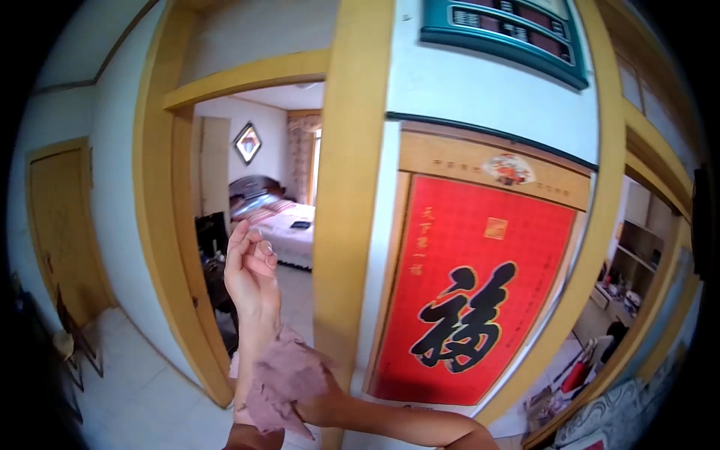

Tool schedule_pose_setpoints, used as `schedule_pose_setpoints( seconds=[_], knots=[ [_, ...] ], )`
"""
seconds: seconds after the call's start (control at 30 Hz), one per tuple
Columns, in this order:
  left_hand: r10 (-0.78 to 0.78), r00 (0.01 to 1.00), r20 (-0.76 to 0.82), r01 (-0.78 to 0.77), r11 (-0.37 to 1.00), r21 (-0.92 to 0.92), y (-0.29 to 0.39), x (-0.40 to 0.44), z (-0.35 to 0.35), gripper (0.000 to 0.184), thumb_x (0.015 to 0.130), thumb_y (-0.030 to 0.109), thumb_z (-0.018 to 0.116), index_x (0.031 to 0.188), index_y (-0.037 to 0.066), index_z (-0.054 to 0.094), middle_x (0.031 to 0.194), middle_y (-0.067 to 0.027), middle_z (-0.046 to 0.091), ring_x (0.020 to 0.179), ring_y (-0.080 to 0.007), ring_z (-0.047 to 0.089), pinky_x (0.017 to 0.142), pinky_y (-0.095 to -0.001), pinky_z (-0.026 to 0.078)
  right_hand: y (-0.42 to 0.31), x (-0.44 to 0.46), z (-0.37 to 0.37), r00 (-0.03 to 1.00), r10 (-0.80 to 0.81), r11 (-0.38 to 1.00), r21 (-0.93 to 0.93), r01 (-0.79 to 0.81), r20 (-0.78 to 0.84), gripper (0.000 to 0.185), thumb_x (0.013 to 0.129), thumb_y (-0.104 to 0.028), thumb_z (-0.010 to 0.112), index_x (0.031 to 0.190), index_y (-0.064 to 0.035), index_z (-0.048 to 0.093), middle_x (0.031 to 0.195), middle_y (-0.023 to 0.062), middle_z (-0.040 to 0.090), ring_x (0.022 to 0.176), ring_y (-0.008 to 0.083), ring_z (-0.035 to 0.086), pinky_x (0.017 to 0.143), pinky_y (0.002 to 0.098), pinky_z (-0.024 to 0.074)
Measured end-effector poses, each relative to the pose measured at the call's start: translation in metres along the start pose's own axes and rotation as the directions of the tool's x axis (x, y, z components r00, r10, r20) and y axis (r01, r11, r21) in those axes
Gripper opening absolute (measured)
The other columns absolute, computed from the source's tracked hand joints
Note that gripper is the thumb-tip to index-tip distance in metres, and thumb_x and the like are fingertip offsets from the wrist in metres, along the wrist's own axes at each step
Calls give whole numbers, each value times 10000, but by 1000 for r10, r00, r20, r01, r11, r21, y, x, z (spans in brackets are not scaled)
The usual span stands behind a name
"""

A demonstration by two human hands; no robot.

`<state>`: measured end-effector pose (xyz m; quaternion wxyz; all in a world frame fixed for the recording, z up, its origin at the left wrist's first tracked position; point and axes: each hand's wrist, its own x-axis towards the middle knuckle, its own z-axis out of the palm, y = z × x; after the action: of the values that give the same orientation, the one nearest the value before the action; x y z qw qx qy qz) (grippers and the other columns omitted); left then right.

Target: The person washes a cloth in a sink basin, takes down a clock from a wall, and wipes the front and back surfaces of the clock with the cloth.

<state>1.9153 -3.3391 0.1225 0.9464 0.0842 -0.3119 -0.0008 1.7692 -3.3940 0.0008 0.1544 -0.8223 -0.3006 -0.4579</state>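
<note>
My left hand (pixel 252 264) is raised in front of the bedroom doorway. Its fingers are loosely bent and somewhat apart, with nothing visible in them. A mauve-pink cloth (pixel 283 375) with ragged edges lies around my left forearm, just below the wrist. From the lower right my right arm reaches across, and my right hand (pixel 319 405) has the cloth against that forearm. The cloth covers most of the right fingers.
A yellow door frame (pixel 346 187) stands ahead, with a bed (pixel 289 232) in the room beyond. Beside it hangs a red calligraphy scroll (pixel 469 300) below a green digital wall panel (pixel 510 37). A chair (pixel 71 337) is at left; another doorway opens at right.
</note>
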Motion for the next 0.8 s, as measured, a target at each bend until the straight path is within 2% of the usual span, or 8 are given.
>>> schedule_pose_setpoints(
  seconds=[0.1, 0.2, 0.33, 0.53, 0.6, 0.67, 0.7, 0.8],
  knots=[
    [-69, 974, 215, 25, 980, 200, -6, 0, 58, 367, 950, 120, 519, 1286, -27, 500, 981, -68, 626, 800, -114, 598, 637, -240, 472, -4, 17, -87, 983, 166, 984, 79, -160, -74, 262, 890, -222, 545, 1115, -97, 589, 1019, 103, 575, 976, 243, 549, 898, 415, 415],
    [-155, 883, 443, -28, 925, 380, -7, 9, 118, 404, 932, 167, 552, 1289, -20, 522, 1062, -89, 624, 871, -140, 615, 693, -241, 467, 2, 14, -172, 967, 230, 912, -324, -253, -106, 339, 901, -210, 549, 1211, -75, 516, 1095, 124, 541, 1021, 255, 539, 898, 395, 429],
    [-107, 745, 658, -305, 824, 478, -19, 42, 196, 513, 910, 283, 603, 1329, -2, 527, 1183, -114, 614, 1038, -156, 596, 857, -290, 451, 23, 15, -280, 895, 397, 54, -969, -242, -201, 466, 917, -194, 554, 1338, -47, 417, 1196, 152, 496, 1081, 272, 526, 897, 368, 447],
    [124, 650, 750, -656, 589, 472, -66, 114, 296, 746, 889, 456, 615, 1431, -22, 433, 1379, -189, 514, 1320, -254, 455, 1076, -360, 350, 45, 73, -482, 907, 116, 407, -813, -415, -405, 859, 630, -418, 841, 1317, -40, 490, 1196, 113, 594, 1020, 261, 613, 916, 331, 486],
    [158, 681, 715, -662, 551, 509, -78, 134, 321, 771, 886, 473, 611, 1438, -29, 419, 1391, -214, 498, 1330, -282, 446, 1089, -366, 338, 32, 100, -515, 991, -129, 153, -988, 5, -15, 483, 794, -436, 689, 1145, -106, 653, 1059, 164, 652, 858, 371, 602, 743, 477, 512],
    [192, 712, 676, -662, 506, 553, -85, 139, 334, 796, 884, 491, 608, 1444, -37, 404, 1402, -238, 483, 1340, -309, 436, 1101, -372, 326, 53, 109, -528, 860, -287, 277, -896, -347, -422, 510, 713, -419, 771, 1101, -106, 662, 1057, 121, 650, 1091, 240, 589, 929, 342, 476],
    [202, 740, 641, -644, 486, 590, -88, 138, 340, 788, 882, 506, 604, 1416, -48, 434, 1377, -248, 498, 1318, -320, 454, 1086, -384, 341, 54, 126, -550, 914, -32, 165, -904, -395, -405, 527, 763, -390, 756, 1193, -123, 607, 1155, 96, 628, 1104, 239, 572, 953, 330, 473],
    [151, 794, 588, -588, 436, 682, -94, 145, 351, 760, 880, 526, 598, 1342, -69, 499, 1326, -255, 532, 1280, -338, 483, 1060, -424, 359, 143, 143, -654, 949, -88, 483, -846, -226, -304, 368, 898, -194, 641, 1249, -115, 563, 1169, 63, 614, 1076, 206, 588, 928, 308, 488]
  ],
)
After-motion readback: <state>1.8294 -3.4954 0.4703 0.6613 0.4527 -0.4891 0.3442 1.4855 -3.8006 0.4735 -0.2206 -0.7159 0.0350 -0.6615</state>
